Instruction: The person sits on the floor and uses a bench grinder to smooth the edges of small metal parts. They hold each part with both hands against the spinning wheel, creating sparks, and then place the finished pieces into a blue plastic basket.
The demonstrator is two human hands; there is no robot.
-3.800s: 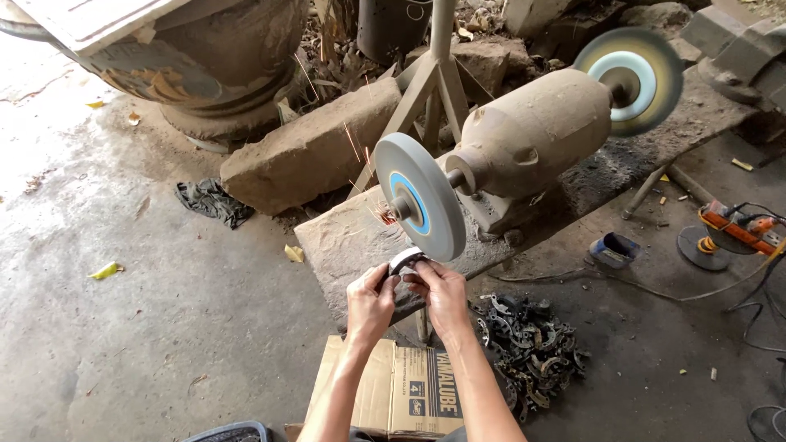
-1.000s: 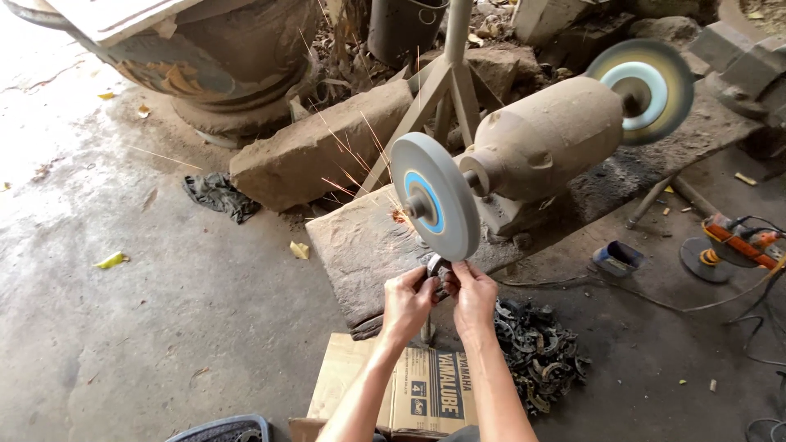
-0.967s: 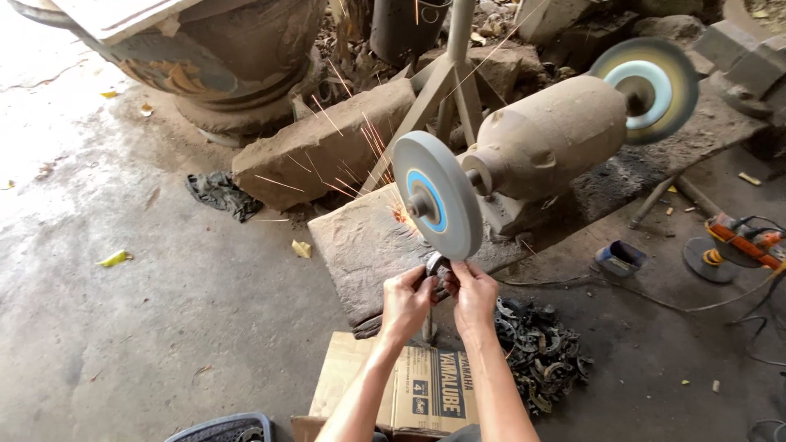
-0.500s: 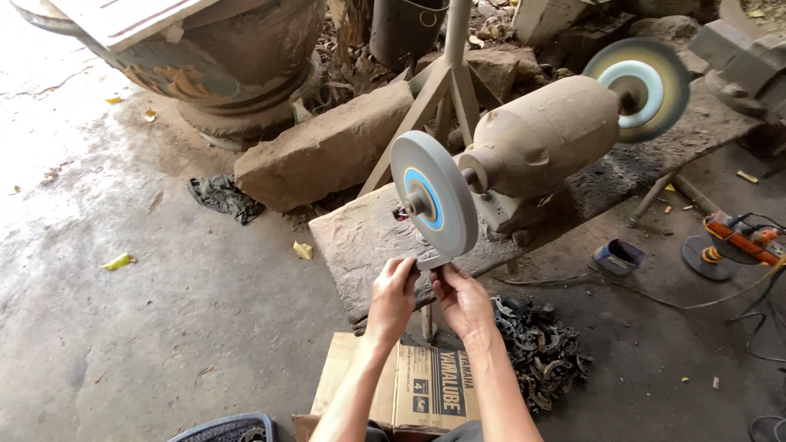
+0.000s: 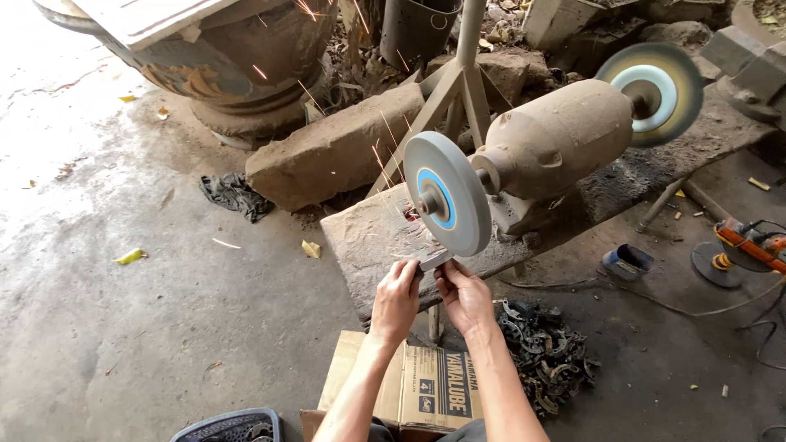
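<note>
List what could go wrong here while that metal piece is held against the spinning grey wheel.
1. Both bare hands, left hand and right hand, pinch a small metal piece right under the grinding wheel; a slip could likely bring fingers onto the wheel.
2. Sparks fly up and back; they might burn skin.
3. The cardboard box sits just below, so stray sparks could possibly scorch it.

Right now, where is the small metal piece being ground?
In the head view the small metal piece sits centre frame, pinched between the left hand and right hand, pressed against the lower edge of the grey grinding wheel.
</note>
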